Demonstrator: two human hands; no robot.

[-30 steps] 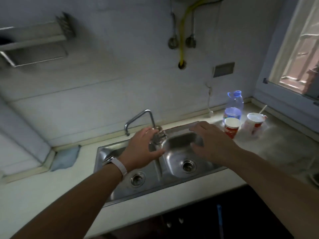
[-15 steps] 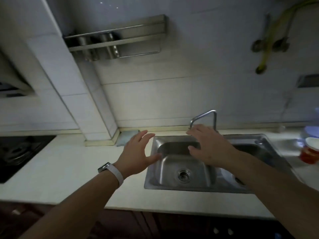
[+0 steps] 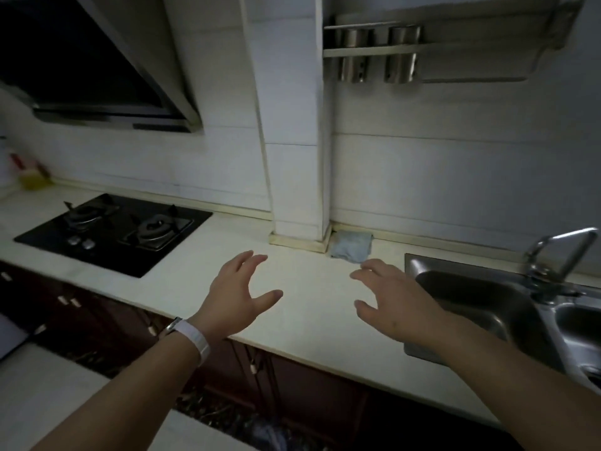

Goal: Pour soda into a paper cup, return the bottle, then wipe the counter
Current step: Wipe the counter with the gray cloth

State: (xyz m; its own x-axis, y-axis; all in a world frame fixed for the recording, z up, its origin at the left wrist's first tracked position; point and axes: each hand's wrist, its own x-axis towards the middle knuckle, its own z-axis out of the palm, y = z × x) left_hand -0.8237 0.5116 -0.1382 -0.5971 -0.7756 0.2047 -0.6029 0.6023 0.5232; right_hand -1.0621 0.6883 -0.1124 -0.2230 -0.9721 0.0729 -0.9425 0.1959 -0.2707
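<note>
Pale cream counter (image 3: 302, 320) lies under both empty, spread-fingered hands; the crumpled blue-grey cloth (image 3: 352, 245) sits just beyond the right hand (image 3: 395, 302), farther from the left hand (image 3: 235, 296).

Dim, bluish light; soft motion blur; wide-angle bending at edges.

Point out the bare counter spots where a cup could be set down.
The widest bare patch of counter lies between the stove and sink, under the left hand and right hand. The wall corner by the pillar holds a cloth.
</note>
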